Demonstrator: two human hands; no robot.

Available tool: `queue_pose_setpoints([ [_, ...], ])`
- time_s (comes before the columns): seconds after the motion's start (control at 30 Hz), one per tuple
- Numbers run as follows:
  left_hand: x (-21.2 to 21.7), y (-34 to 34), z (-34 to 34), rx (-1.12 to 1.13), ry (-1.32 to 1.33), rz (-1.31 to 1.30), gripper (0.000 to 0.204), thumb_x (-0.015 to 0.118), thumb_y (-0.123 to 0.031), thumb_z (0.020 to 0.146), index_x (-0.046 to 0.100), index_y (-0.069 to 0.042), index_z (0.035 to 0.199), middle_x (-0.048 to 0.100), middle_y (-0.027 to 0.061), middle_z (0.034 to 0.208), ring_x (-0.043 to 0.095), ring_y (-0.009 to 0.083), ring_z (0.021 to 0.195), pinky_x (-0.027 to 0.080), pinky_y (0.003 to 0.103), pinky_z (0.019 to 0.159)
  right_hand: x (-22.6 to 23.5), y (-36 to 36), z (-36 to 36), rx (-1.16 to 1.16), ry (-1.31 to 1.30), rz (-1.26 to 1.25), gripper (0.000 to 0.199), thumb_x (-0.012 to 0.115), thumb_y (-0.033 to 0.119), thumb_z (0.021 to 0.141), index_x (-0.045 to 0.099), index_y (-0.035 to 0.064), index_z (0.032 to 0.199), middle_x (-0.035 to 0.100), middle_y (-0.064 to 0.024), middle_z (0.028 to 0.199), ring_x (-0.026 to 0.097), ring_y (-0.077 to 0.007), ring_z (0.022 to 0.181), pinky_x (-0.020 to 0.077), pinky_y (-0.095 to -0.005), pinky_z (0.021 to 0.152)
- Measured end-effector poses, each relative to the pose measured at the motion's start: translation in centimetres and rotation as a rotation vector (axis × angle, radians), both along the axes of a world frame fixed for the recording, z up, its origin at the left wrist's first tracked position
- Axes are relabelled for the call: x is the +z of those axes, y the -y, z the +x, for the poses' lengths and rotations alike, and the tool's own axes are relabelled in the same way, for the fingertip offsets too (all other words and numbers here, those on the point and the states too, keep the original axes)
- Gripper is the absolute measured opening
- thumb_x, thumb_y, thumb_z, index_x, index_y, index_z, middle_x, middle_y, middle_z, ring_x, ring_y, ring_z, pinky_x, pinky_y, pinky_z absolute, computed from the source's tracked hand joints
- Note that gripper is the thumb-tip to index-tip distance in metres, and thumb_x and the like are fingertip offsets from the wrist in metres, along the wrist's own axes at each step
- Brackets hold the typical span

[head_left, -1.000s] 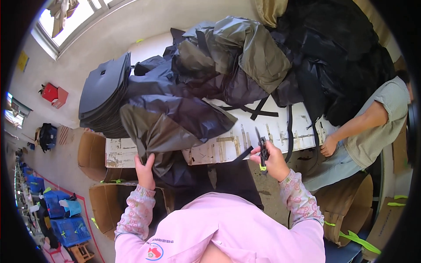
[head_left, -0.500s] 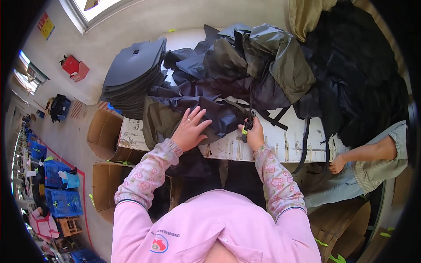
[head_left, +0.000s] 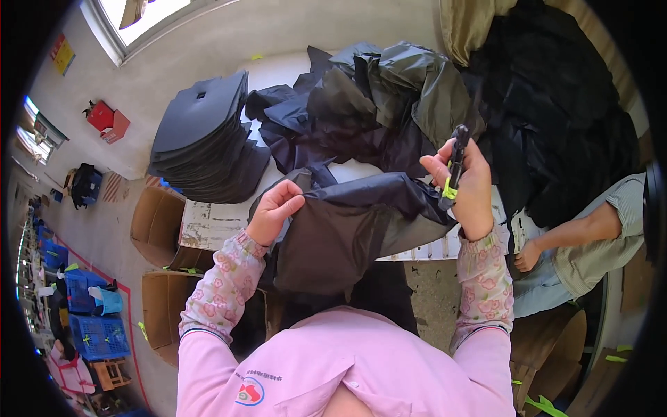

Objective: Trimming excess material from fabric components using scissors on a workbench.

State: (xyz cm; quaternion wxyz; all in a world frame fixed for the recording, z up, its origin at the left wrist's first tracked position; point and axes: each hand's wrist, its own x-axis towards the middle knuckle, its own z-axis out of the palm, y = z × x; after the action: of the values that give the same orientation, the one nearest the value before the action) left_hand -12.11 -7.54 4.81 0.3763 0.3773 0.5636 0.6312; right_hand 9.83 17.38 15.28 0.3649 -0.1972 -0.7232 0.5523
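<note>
Person in pink shirt and floral sleeve covers, at near edge of the worn white counter [head_left: 201, 224]. Left hand [head_left: 273, 213]: fingers pinched on the upper left edge of a thin, shiny dark grey-brown fabric piece [head_left: 332, 243]. Right hand [head_left: 474, 191]: fingers closed round a slim black scissors-like tool [head_left: 456, 158], held upright, with a yellow-green strip [head_left: 450, 190] at its lower end. The fabric's right end reaches just below this hand; from where I stand I cannot tell whether it touches. The fabric piece spans the near edge, its lower part hanging in front of it.

Toward the counter's left end: a stack of dark grey flat panels [head_left: 200, 115], uneven at the sides. Along the far edge, middle: a crumpled heap of dark and olive-grey shiny fabric [head_left: 354, 104]. At the right end, a tall mound of black fabric [head_left: 556, 111]. Near the right front corner, a co-worker's hand [head_left: 528, 256], loosely curled; contents not visible to me. Open brown cardboard box [head_left: 158, 217] beside the left front corner.
</note>
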Motion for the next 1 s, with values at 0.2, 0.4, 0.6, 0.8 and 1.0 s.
queue_pose_setpoints([
  [0.2, -2.6, 0.5, -0.6, 0.143, 0.106, -0.048, 0.009, 0.061, -0.015, 0.096, 0.057, -0.008, 0.091, 0.053, -0.009, 0.079, 0.046, -0.0003, 0.072, 0.036, 0.017, 0.066, -7.5, 1.4, 0.7, 0.088, 0.23, 0.101, 0.028, 0.08, 0.012, 0.08, 0.057, 0.001, 0.091, 0.066, -0.0025, 0.081, 0.058, -0.0074, 0.067, 0.0472, -0.0239, 0.063],
  [0.4, -3.5, 0.8, -1.0, 0.191, 0.042, -0.099, 0.011, 0.062, -0.015, 0.096, 0.057, -0.008, 0.089, 0.052, -0.0096, 0.077, 0.045, -0.0009, 0.07, 0.034, 0.016, 0.063, -10.5, 2.0, 1.4, 0.055, 0.395, 0.129, 0.037, 0.084, 0.018, 0.074, 0.054, 0.0002, 0.087, 0.069, -0.0132, 0.081, 0.069, -0.0276, 0.073, 0.0516, -0.0346, 0.066],
  [0.6, -4.0, 0.5, -0.9, 0.197, 0.007, -0.111, 0.012, 0.062, -0.014, 0.095, 0.057, -0.007, 0.088, 0.051, -0.0099, 0.076, 0.043, -0.0016, 0.069, 0.033, 0.016, 0.061, -10.4, 1.2, 4.0, 0.064, 0.422, 0.08, 0.038, 0.084, 0.016, 0.073, 0.051, 0.0016, 0.084, 0.07, -0.0114, 0.08, 0.07, -0.026, 0.07, 0.0519, -0.0343, 0.065],
  [0.8, -4.3, -0.1, -0.6, 0.199, -0.02, -0.135, 0.013, 0.063, -0.015, 0.095, 0.057, -0.007, 0.086, 0.051, -0.0096, 0.076, 0.043, -0.0018, 0.069, 0.034, 0.016, 0.06, -11.1, 0.9, 6.0, 0.15, 0.621, 0.275, 0.033, 0.077, 0.009, 0.075, 0.049, 0.0024, 0.092, 0.063, -0.0153, 0.08, 0.066, -0.0343, 0.078, 0.048, -0.0408, 0.066],
  [1.0, -5.5, -0.2, -0.3, 0.115, -0.29, -0.24, 0.018, 0.068, -0.015, 0.09, 0.059, -0.002, 0.083, 0.056, -0.0044, 0.073, 0.049, 0.0028, 0.069, 0.041, 0.021, 0.063, -10.7, -1.5, 9.2, 0.03, 0.522, 0.265, 0.036, 0.079, 0.01, 0.076, 0.048, 0.002, 0.092, 0.059, -0.013, 0.076, 0.059, -0.0313, 0.068, 0.0472, -0.0368, 0.063],
])
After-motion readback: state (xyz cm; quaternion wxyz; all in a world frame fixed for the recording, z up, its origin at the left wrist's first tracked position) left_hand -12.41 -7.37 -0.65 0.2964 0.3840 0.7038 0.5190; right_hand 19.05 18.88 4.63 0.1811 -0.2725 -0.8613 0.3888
